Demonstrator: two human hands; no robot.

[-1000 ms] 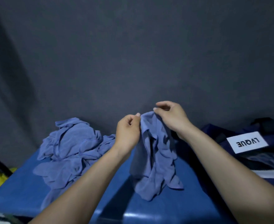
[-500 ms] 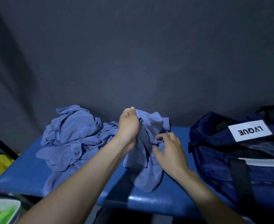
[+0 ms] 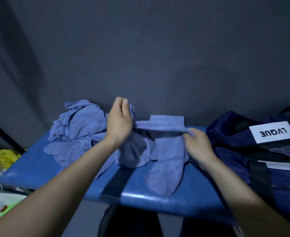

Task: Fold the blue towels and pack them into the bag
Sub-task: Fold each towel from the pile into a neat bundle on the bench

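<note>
Your left hand (image 3: 119, 122) and right hand (image 3: 198, 144) each pinch the towel (image 3: 159, 128); pull its edge taut before laying it flat.

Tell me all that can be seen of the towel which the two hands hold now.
The held towel is light blue, of soft terry-like cloth. The left hand pinches one end higher, the right hand the other, so its top edge stretches between them. The rest hangs crumpled onto the blue bench, beside the unfolded pile.
</note>
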